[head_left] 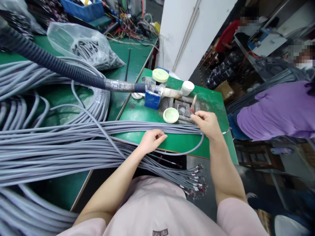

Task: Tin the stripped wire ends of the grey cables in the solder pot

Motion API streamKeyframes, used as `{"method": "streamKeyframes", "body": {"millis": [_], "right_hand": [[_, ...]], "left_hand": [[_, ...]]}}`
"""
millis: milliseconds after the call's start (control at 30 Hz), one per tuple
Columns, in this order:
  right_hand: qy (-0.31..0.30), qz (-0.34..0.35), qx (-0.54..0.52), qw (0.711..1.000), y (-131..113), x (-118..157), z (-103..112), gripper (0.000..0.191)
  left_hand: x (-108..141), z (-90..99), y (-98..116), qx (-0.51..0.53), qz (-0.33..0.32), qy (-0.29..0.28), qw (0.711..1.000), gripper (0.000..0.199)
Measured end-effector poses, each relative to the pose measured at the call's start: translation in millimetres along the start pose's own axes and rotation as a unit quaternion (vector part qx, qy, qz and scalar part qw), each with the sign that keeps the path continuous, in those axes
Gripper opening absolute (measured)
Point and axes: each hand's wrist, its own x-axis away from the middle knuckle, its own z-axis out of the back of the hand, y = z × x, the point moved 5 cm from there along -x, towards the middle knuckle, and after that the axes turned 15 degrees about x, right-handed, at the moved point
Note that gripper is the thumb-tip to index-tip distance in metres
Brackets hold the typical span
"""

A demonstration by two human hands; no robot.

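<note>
A thick bundle of grey multi-core cables (pixel 61 144) runs across the green bench (pixel 172 141) and hangs off its front edge, with crimped wire ends (pixel 194 182) dangling below. My left hand (pixel 152 141) grips the grey cables at the bench edge. My right hand (pixel 206 123) holds a looped grey cable (pixel 187 149), whose stripped end (pixel 226 131) sticks out to the right. A small red-tipped item (pixel 192 111) shows at its fingertips, too small to name. Just beyond that hand lies a metal-framed pot (pixel 182 108).
A ribbed black hose (pixel 59 67) ends at a blue block (pixel 152 100) on the bench. Pale-lidded jars (pixel 160 76) and a green dish (pixel 170 115) stand nearby. A plastic bag of cables (pixel 86 46) lies behind. A person in a purple top (pixel 275 111) stands to the right.
</note>
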Motion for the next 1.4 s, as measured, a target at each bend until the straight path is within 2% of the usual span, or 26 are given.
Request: {"method": "streamKeyframes", "body": {"millis": [67,133,233,300,400,500,667,767,867,967,1033,1067,1100,1167,1233,1267,1333,1400], "right_hand": [[-0.003,-0.006,-0.036,0.999,-10,19,-3,0.03],[-0.023,-0.016,-0.076,0.997,-18,35,-13,0.03],[-0.057,-0.029,-0.137,0.989,-27,57,-35,0.026],[-0.063,-0.035,-0.163,0.984,-30,68,-49,0.024],[-0.049,-0.045,-0.189,0.98,-31,80,-60,0.026],[-0.041,-0.046,-0.205,0.977,-31,88,-61,0.027],[-0.077,-0.028,-0.224,0.971,-29,104,-55,0.021],[-0.104,0.0,-0.249,0.963,-26,118,-61,0.024],[-0.124,0.025,-0.348,0.929,-24,130,-76,0.027],[-0.125,0.002,-0.454,0.882,-20,135,-91,0.029],[-0.127,-0.023,-0.493,0.86,-18,135,-96,0.033],[-0.126,-0.029,-0.496,0.858,-17,134,-95,0.035],[-0.125,-0.028,-0.48,0.868,-16,134,-93,0.036],[-0.109,-0.002,-0.378,0.919,-14,132,-80,0.035],[-0.051,0.037,-0.221,0.973,-14,129,-58,0.027],[-0.009,0.053,-0.149,0.987,-14,127,-46,0.021],[0.081,0.073,-0.057,0.992,-18,125,-24,0.009],[0.133,0.093,-0.012,0.987,-26,123,-13,0.012]], "left_hand": [[2,-4.4,0,0.035,0.002,0.01,0.999,0.023],[6,-11.5,1,0.138,0.015,0.035,0.99,0.022],[12,-29.5,4,0.335,0.038,0.064,0.939,0.025],[17,-43.3,7,0.425,0.047,0.073,0.901,0.03],[23,-57.4,10,0.498,0.067,0.113,0.857,0.031],[29,-62.1,14,0.524,0.088,0.145,0.834,0.033],[31,-55.1,29,0.511,0.094,0.133,0.844,0.035],[32,-55.5,32,0.514,0.093,0.11,0.846,0.03],[36,-70.8,30,0.554,0.129,0.053,0.821,0.03],[43,-86.6,27,0.579,0.17,0.003,0.797,0.039],[46,-91.8,28,0.574,0.178,-0.032,0.798,0.046],[47,-92.0,29,0.567,0.175,-0.044,0.804,0.046],[47,-90.9,30,0.557,0.167,-0.05,0.812,0.044],[45,-84.8,31,0.531,0.136,-0.036,0.836,0.035],[42,-77.1,32,0.496,0.087,-0.002,0.864,0.028],[41,-74.4,33,0.476,0.067,0.013,0.877,0.025],[40,-72.8,34,0.438,0.045,0.028,0.897,0.024],[41,-75.3,35,0.409,0.04,0.023,0.911,0.025]]}}
